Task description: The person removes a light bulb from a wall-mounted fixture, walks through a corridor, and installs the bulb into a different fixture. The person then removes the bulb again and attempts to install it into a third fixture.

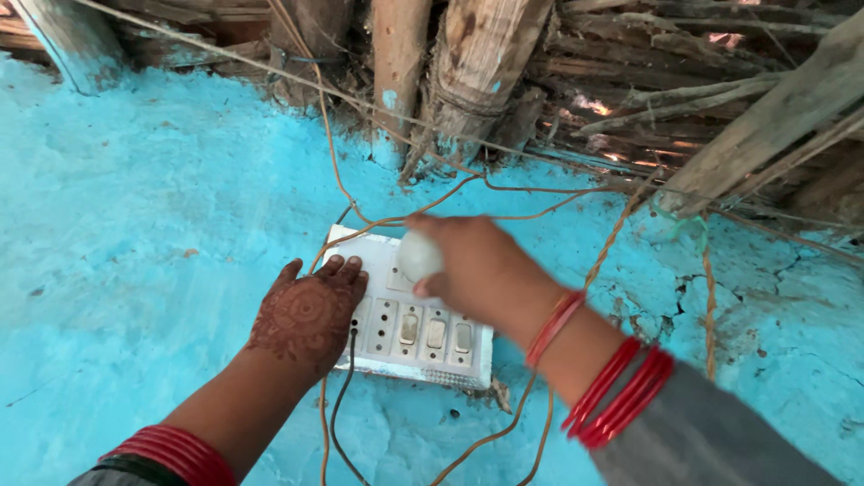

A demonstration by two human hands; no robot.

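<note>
A white switchboard (423, 346) with several switches and sockets is fixed to a turquoise wall. My left hand (308, 315), patterned with henna, lies flat against the board's left side, fingers together. My right hand (477, 270) is shut on a white light bulb (419, 256) held at the top of the board; whether the bulb sits in a holder is hidden. Red bangles circle both wrists. A thin dark cable (342, 405) runs down from a socket near my left hand.
Orange wires (504, 191) loop across the wall above the board and hang below it. Wooden poles (477, 63) and sticks form a rough roof along the top. The plaster is cracked at the right (693, 279).
</note>
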